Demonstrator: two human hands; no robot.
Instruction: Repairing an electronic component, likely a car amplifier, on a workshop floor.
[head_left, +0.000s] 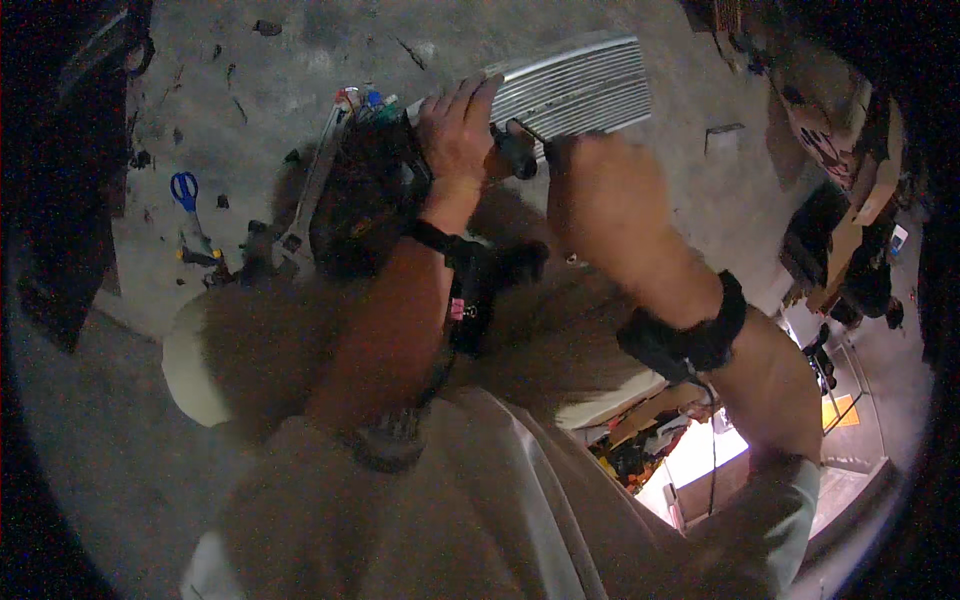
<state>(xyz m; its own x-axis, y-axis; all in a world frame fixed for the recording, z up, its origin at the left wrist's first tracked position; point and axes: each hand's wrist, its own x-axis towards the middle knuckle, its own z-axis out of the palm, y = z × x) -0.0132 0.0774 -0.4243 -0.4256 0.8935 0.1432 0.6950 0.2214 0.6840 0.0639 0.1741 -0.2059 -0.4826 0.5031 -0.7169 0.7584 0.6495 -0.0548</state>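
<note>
A silver metal panel with long parallel ribs (590, 85) lies in front of me, joined or close to a dark bulky unit (355, 200) on its left. My left hand (460, 130) grips the panel's left end, its fingers over the near edge. Beside that hand a short black cylindrical part (515, 150) sticks out. My right hand (610, 190) is closed in a fist, blurred, around a dark tool handle (560, 152). A thin shaft seems to run from it toward the black part; the tool's kind cannot be made out.
Blue-handled scissors (185, 190) lie on the grey concrete floor (300, 50) to the left, among small dark scraps. Coloured wire ends (372, 98) show by the dark unit. Cardboard pieces (845, 235) and an open box of mixed items (640, 455) stand at the right.
</note>
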